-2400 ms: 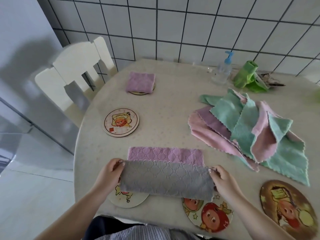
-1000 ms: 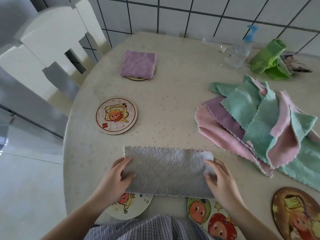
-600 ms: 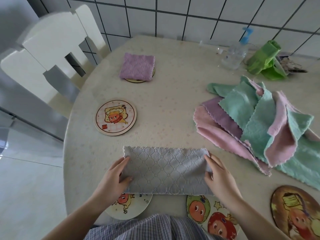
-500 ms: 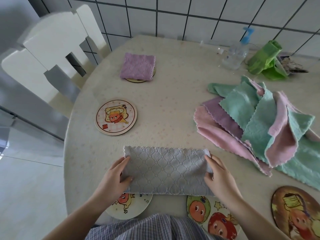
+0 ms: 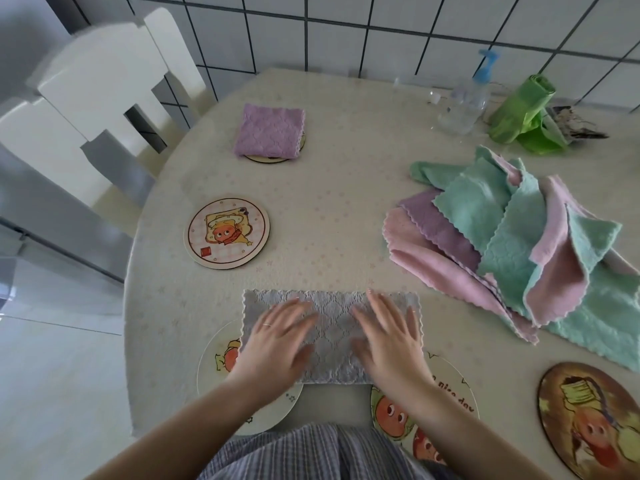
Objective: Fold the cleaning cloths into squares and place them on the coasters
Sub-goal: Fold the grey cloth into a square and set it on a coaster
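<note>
Grey cloth (image 5: pixel 330 336) lies flat under left hand (image 5: pixel 277 344) and right hand (image 5: pixel 386 339).

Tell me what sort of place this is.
Probably a home kitchen or dining corner: a white tiled wall behind a round table, a white chair pulled up to it, and cartoon coasters laid out.

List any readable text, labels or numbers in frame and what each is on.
"a nice day": only partly visible, printed along the rim of the near coaster by the right hand; the first word is cut off.
Small red stamp on the pink-checked coaster: too small to read.
Pump bottle: no legible label.
</note>
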{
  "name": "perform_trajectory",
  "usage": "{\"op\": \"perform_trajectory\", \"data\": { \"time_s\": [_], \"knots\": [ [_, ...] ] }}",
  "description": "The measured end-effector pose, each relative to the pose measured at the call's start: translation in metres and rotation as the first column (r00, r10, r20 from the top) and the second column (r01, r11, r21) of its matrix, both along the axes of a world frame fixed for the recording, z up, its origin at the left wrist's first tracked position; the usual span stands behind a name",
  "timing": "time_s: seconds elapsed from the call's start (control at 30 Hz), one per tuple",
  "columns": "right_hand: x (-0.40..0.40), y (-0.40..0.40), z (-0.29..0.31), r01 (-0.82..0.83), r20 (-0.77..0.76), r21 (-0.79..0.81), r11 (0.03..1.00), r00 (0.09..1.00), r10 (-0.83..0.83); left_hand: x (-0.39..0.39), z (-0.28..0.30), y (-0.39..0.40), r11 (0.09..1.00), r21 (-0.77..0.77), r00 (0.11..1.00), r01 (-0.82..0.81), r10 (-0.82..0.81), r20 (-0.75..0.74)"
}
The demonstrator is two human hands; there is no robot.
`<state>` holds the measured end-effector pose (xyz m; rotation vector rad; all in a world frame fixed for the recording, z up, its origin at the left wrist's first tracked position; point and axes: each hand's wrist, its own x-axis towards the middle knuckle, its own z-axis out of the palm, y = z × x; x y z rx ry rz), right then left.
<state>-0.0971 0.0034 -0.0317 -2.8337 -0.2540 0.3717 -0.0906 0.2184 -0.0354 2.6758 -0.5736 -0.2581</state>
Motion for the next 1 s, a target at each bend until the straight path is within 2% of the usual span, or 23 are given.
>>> {"op": "perform_trajectory", "data": {
  "time_s": [0.07, 0.17, 0.37, 0.63, 0.73, 0.87, 1.0],
  "knots": [
    [-0.004, 0.013, -0.014, -0.029, -0.001, -0.061, 0.998, 1.000, 0.029, 0.001, -0.012, -0.015, 0.979, 0.150, 0.990, 0.138, -0.142, 0.016],
    [-0.009, 0.011, -0.028, -0.009, -0.016, -0.167, 0.986, 1.000, 0.006, 0.002, -0.024, -0.017, 0.951, 0.268, 0.987, 0.152, -0.159, 0.003],
    [-0.014, -0.010, -0.031, 0.052, 0.015, -0.221, 0.974, 0.999, -0.050, 0.002, -0.027, 0.002, 0.930, 0.332, 0.979, 0.158, -0.191, 0.070],
    [-0.019, -0.045, -0.031, 0.095, -0.006, -0.251, 0.963, 0.995, -0.100, -0.001, -0.029, 0.043, 0.941, 0.337, 0.999, 0.008, -0.021, 0.035],
    [-0.014, -0.056, -0.026, 0.069, 0.010, -0.195, 0.978, 0.998, -0.068, -0.003, -0.026, 0.047, 0.960, 0.278, 0.995, 0.016, -0.041, 0.085],
    [0.014, -0.041, -0.008, 0.029, 0.089, -0.053, 0.998, 0.996, -0.025, -0.009, -0.009, 0.018, 0.951, 0.085, 0.934, 0.296, -0.307, 0.184],
    [0.057, -0.005, 0.004, -0.017, 0.020, 0.075, 0.997, 1.000, 0.016, -0.009, -0.005, -0.012, 0.921, -0.065, 0.922, 0.383, -0.378, 0.078]
  ]
}}
